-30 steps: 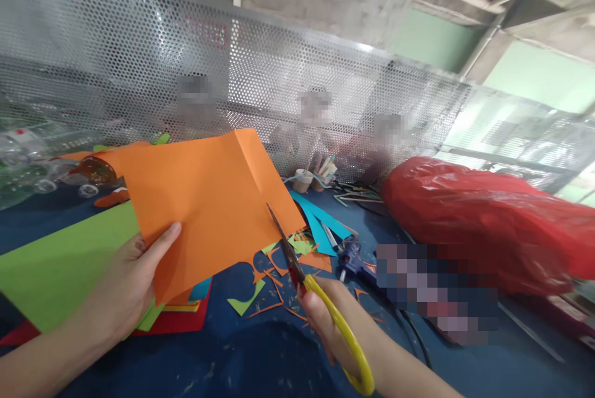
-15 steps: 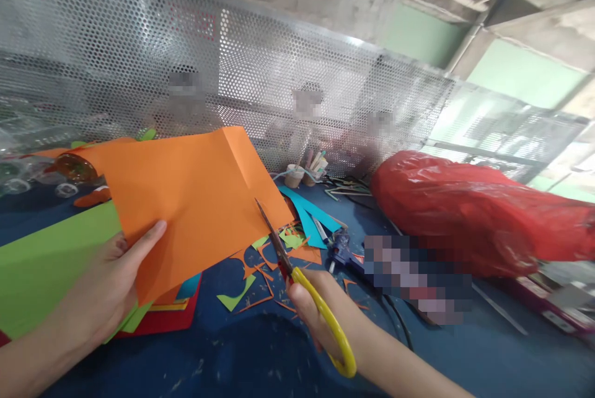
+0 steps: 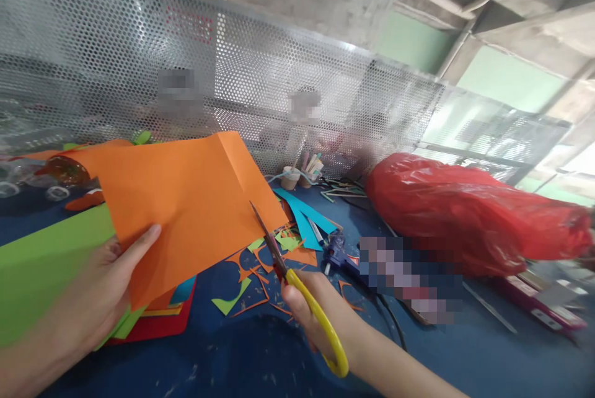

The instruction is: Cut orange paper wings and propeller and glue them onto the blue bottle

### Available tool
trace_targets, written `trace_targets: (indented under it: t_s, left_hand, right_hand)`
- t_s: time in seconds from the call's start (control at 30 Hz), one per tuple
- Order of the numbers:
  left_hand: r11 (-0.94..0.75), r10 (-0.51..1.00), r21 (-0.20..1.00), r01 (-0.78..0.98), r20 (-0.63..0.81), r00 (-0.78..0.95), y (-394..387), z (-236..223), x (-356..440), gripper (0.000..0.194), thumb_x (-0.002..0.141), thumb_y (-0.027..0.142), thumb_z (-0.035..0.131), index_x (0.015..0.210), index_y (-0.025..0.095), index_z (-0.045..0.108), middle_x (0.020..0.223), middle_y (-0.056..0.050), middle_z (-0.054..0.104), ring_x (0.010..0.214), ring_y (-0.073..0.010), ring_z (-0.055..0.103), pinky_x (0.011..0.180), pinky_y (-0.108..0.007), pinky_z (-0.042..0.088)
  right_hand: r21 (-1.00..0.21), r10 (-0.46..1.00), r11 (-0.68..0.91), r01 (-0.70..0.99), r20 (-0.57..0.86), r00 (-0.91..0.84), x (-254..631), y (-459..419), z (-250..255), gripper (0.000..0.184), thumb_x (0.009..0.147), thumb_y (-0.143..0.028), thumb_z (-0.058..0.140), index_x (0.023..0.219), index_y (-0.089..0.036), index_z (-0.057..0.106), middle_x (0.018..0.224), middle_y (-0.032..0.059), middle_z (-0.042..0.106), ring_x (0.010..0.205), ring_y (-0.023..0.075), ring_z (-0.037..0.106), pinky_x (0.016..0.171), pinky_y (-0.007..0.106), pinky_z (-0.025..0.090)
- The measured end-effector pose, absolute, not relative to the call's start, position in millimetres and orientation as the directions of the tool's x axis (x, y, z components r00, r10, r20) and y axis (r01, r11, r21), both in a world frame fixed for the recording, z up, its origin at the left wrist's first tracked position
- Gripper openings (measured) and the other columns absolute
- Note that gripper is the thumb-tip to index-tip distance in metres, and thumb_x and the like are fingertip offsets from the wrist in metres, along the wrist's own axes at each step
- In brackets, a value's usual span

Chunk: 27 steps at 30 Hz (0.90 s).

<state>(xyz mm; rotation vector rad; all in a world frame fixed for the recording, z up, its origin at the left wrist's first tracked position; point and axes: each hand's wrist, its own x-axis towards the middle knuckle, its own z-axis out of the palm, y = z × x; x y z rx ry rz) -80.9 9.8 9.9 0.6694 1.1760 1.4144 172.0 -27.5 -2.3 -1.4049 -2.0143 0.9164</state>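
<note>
My left hand (image 3: 100, 299) grips the lower left corner of an orange paper sheet (image 3: 186, 199), thumb on top, holding it tilted above the blue table (image 3: 242, 354). My right hand (image 3: 320, 320) is closed around yellow-handled scissors (image 3: 297, 289). The blades point up and left, with their tips at the sheet's lower right edge. Under the orange sheet lie a green sheet (image 3: 41, 261) and red and yellow sheets (image 3: 160, 320).
Paper scraps (image 3: 260, 274) litter the table below the scissors. A blue glue gun (image 3: 337, 252), blue paper strips (image 3: 304, 215), cups of sticks (image 3: 302, 175) and a big red plastic bag (image 3: 460, 218) lie to the right. A perforated metal screen (image 3: 232, 75) stands behind, with people beyond it.
The view has drifted, so everything sits a little further left. The scissors have edged along the sheet's lower right edge. Both hands keep their grips.
</note>
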Motion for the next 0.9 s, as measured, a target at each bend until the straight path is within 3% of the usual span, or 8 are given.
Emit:
trace_targets:
  t_s: [0.17,0.37,0.47,0.77,0.9]
  left_hand:
    - [0.105,0.962,0.913,-0.394,-0.194,-0.194,11.2,8.6,-81.0,0.058,0.077,0.037,0.074,0.132,0.029,0.054,0.119,0.0,0.069,0.108,-0.0234,0.066,0.088,-0.027,0.057]
    - [0.076,0.973,0.887,-0.456,-0.165,-0.159,12.2,4.8,-83.4,0.058,0.077,0.033,0.075,0.131,0.03,0.054,0.124,0.001,0.067,0.105,-0.0222,0.067,0.089,-0.028,0.057]
    - [0.068,0.978,0.891,-0.448,-0.147,-0.145,11.7,1.8,-84.7,0.056,0.076,0.035,0.076,0.129,0.033,0.056,0.127,0.003,0.065,0.109,-0.0215,0.065,0.089,-0.025,0.056]
    - [0.042,0.986,0.929,-0.368,-0.097,-0.133,14.2,-11.1,-90.1,0.061,0.073,0.042,0.076,0.13,0.033,0.055,0.131,0.002,0.062,0.118,-0.0239,0.059,0.086,-0.025,0.057]
    - [0.052,0.988,0.946,-0.321,-0.094,-0.119,15.1,-12.6,-89.7,0.06,0.073,0.044,0.076,0.128,0.031,0.057,0.127,0.0,0.066,0.114,-0.0243,0.062,0.092,-0.032,0.054]
  right_hand:
    - [-0.806,0.923,0.233,0.544,0.008,-0.385,174.0,-26.8,-8.3,0.065,0.081,-0.083,0.02,0.072,-0.021,0.037,0.056,-0.005,0.04,0.042,0.0088,0.045,0.038,0.02,0.028]
    - [-0.779,0.877,0.356,0.515,0.089,-0.472,176.8,-31.6,-1.1,0.063,0.092,-0.069,0.012,0.077,-0.019,0.046,0.071,0.0054,0.057,0.061,0.0149,0.055,0.055,0.026,0.044]
    - [-0.73,0.847,0.432,0.53,0.126,-0.516,177.5,-32.3,5.9,0.066,0.093,-0.068,0.011,0.081,-0.018,0.051,0.079,0.0099,0.061,0.066,0.0174,0.055,0.062,0.03,0.045]
    - [-0.75,0.853,0.415,0.514,0.125,-0.507,180.9,-29.4,0.4,0.064,0.094,-0.066,0.012,0.088,-0.018,0.055,0.086,0.0124,0.063,0.078,0.0219,0.059,0.069,0.032,0.049]
    - [-0.711,0.82,0.487,0.508,0.171,-0.546,183.1,-27.6,1.2,0.065,0.096,-0.063,0.011,0.09,-0.017,0.057,0.086,0.0115,0.063,0.077,0.0205,0.059,0.072,0.031,0.049]
